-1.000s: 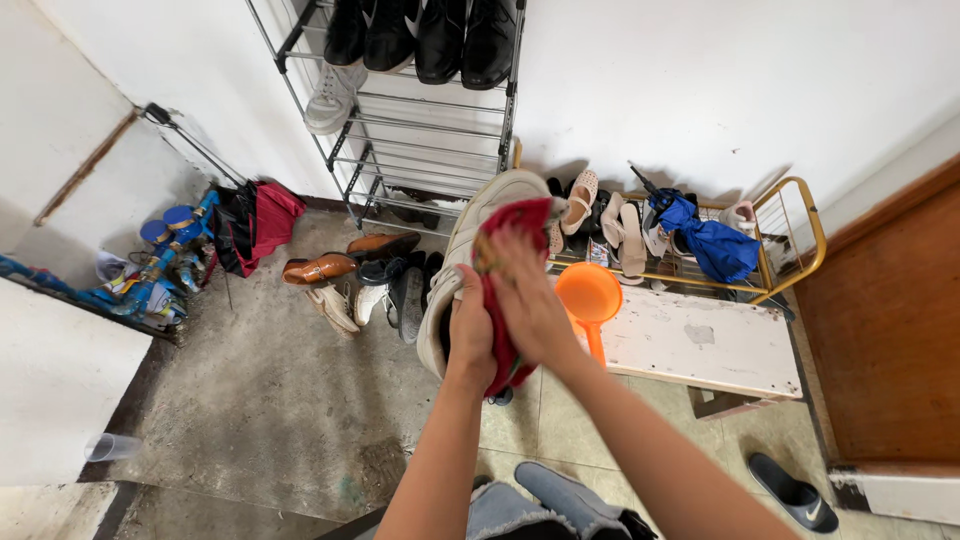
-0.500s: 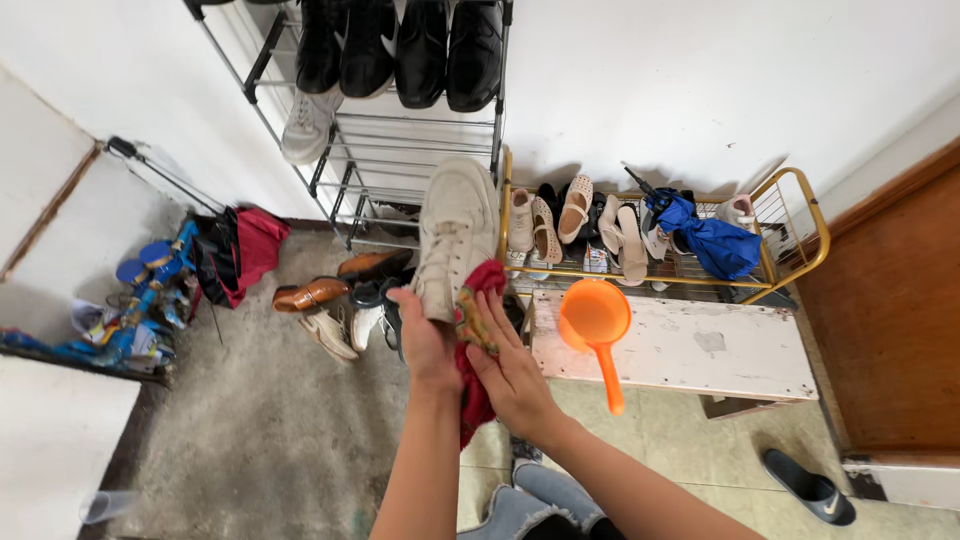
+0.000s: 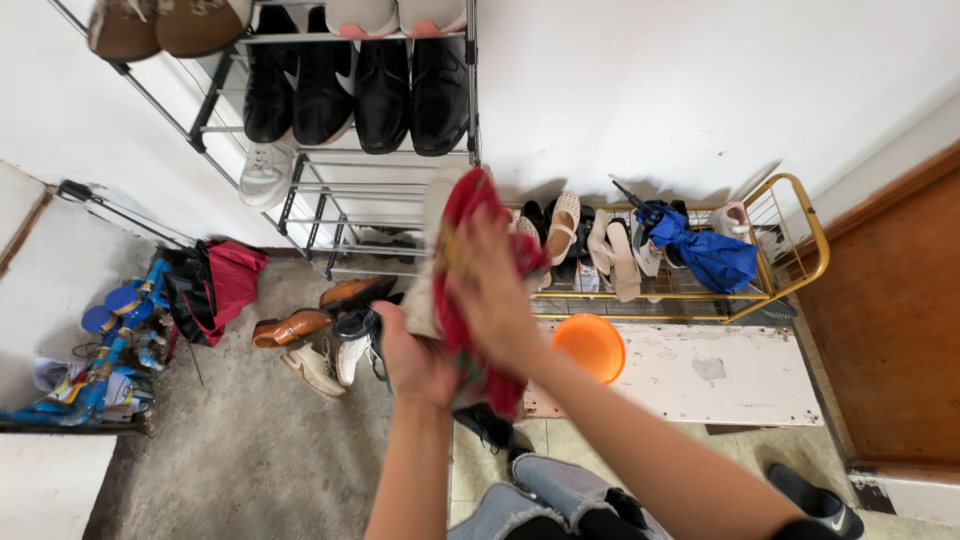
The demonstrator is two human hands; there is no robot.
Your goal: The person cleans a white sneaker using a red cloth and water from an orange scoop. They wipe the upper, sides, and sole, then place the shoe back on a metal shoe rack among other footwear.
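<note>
Sneaker (image 3: 428, 262), a cream-white one, is being held up in the air in front of the metal shoe rack (image 3: 330, 190), above the floor (image 3: 250, 450) and beside the white table (image 3: 720, 375). The left hand (image 3: 412, 358) is grasping it from below, at the lower end, while the right hand (image 3: 490, 290) is pressing a red cloth (image 3: 468, 300) with some yellow pattern flat against its side; the right fingers are looking spread on the cloth, not clenched. In my judgement the shoe could be slipping out, because only one hand is carrying it and the other is pushing on it from the side. If it is falling, it may be landing on the pairs of shoes (image 3: 320, 335) lying on the dusty floor, or knocking the orange scoop (image 3: 590, 347) that is sitting on the table edge. The cloth is also hanging loose below the hands, so it could be catching on something. The sneaker itself is mostly hidden by the cloth and the hands; only a pale strip of its side is showing, a little blurred.
</note>
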